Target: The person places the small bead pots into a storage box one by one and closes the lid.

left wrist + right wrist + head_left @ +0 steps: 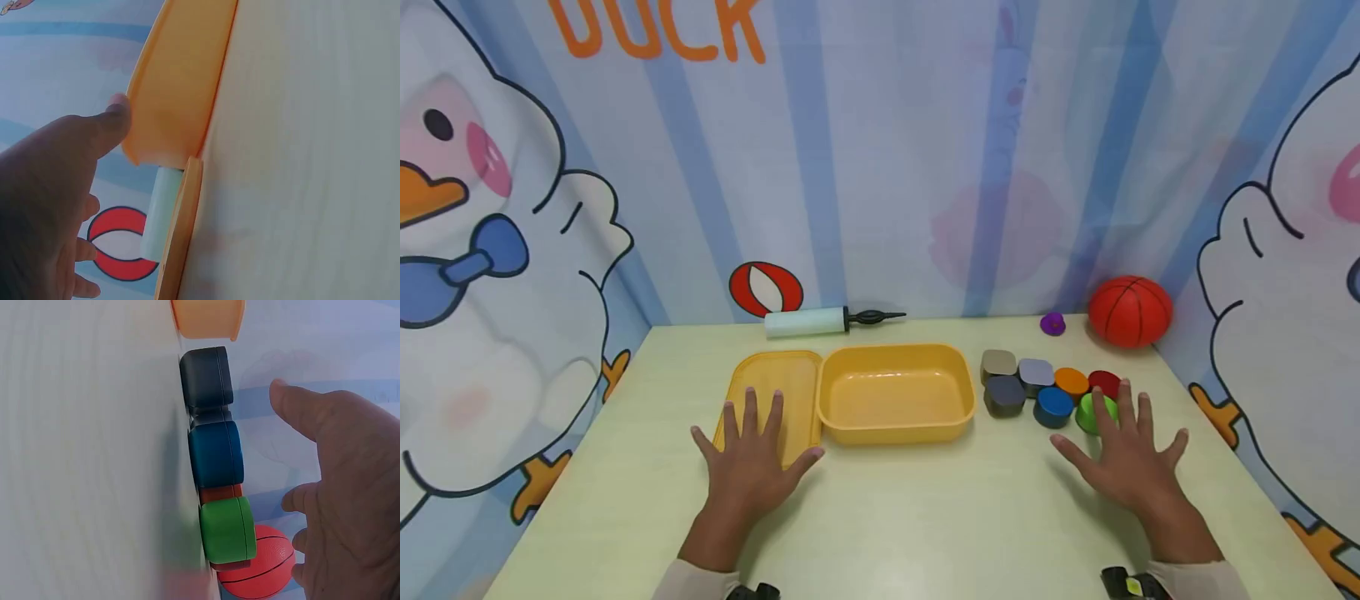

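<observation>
My left hand (748, 467) hovers with its fingers spread, its fingertips in front of a flat yellow lid (801, 375) in the head view. Right beside that lid stands a yellow rectangular box (895, 435), uncovered, with nothing seen inside. My right hand (1131, 462) is spread too and holds nothing. Its fingertips overlap a green round tub (1086, 414) in the head view, but the right wrist view shows a gap between the hand and the green tub (226, 531). Around it sit a blue tub (1054, 407), an orange one (1071, 382) and a partly covered red one (1103, 382).
Three squarish tubs, beige (998, 365), lavender-grey (1036, 375) and dark grey (1004, 396), stand left of the round ones. A hand pump (808, 322) with a black nozzle lies along the back edge. At the back right are a purple piece (1052, 323) and a red basketball (1130, 312).
</observation>
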A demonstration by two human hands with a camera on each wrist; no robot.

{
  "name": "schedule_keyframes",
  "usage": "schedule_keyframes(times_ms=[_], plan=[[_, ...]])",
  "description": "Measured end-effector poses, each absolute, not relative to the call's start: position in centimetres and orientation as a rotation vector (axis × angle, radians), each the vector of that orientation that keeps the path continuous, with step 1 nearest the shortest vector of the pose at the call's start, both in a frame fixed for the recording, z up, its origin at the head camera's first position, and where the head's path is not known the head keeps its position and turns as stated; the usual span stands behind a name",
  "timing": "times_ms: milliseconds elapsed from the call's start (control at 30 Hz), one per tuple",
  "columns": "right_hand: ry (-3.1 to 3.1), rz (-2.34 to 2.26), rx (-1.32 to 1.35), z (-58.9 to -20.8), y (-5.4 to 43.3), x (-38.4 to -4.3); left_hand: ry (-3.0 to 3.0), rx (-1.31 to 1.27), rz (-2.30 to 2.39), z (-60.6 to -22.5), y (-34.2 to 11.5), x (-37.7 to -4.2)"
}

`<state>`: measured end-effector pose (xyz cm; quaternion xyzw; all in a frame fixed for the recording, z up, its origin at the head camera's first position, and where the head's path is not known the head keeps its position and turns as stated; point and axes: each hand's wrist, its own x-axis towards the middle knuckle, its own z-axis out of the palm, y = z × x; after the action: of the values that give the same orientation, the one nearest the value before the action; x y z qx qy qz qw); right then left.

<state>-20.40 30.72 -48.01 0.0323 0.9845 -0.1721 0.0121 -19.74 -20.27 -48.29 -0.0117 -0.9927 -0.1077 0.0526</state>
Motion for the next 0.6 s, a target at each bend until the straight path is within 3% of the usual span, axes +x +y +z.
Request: schedule_keyframes(times_ms=[600], plan=[[3.175, -0.664, 0.108, -47.4, 33.1, -22.4, -2.983, -0.286, -0.485, -46.8, -16.4, -22.9]])
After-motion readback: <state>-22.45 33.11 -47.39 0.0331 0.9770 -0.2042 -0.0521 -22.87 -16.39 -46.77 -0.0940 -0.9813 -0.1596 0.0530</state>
